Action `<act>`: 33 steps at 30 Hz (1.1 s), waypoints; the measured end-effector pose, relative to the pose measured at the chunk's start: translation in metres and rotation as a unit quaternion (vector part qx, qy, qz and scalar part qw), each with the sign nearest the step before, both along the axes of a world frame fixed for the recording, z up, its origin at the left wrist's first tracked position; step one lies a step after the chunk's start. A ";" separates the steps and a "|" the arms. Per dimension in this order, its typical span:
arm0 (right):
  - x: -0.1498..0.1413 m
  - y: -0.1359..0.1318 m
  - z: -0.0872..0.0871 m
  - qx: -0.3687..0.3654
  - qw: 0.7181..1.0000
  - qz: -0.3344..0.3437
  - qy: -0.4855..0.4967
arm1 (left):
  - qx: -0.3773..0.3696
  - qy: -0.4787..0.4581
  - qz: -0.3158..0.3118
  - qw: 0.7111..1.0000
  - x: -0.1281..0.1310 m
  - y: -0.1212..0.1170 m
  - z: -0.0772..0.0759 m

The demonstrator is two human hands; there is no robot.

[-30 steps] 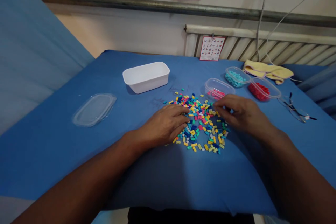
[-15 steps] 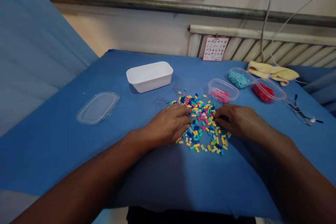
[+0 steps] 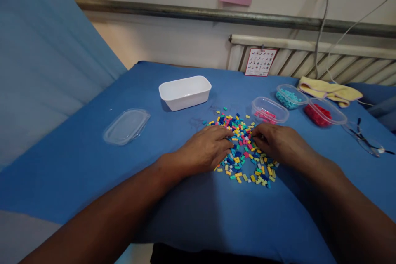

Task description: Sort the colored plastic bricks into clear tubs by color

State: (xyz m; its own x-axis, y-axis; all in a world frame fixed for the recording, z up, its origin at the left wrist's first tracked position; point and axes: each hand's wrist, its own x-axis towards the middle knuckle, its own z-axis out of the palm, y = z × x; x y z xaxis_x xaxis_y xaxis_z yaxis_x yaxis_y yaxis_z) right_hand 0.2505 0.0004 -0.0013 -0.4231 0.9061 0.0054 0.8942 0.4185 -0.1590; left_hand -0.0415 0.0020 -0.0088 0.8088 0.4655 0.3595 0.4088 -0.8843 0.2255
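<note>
A loose pile of small toy building bricks [image 3: 237, 153] in yellow, blue, green, pink and white is spread over the blue cloth. My left hand [image 3: 206, 147] rests on the pile's left side, fingers stretched out over the bricks. At the right side of the pile is my right hand [image 3: 276, 140], its fingers curled in a pinch; whatever lies between the fingertips is hidden. Just beyond it stands a clear plastic tub [image 3: 280, 112] with pink bricks inside.
A white tub [image 3: 189, 101] stands behind the pile. Clear lids [image 3: 126, 127] lie at the left. Two more clear tubs hold turquoise bricks [image 3: 288, 98] and red bricks [image 3: 318, 115]. Eyeglasses [image 3: 366, 142] and a yellow cloth [image 3: 328, 90] lie at the right. A radiator [image 3: 297, 47] backs the table.
The whole scene has shifted slightly right and down in the view. My right hand's fingertips are a little nearer my left hand. The tubs keep their places on the table.
</note>
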 end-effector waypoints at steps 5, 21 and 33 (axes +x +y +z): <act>0.003 0.002 0.006 -0.028 0.997 0.008 -0.068 | -0.001 -0.005 0.002 1.000 0.002 0.000 0.001; 0.014 -0.009 0.008 0.012 0.979 -0.063 0.192 | 0.011 -0.011 -0.020 1.000 -0.002 0.005 -0.007; 0.055 0.024 0.007 0.174 0.898 -0.207 0.346 | 0.006 -0.007 -0.030 1.000 -0.002 0.008 -0.007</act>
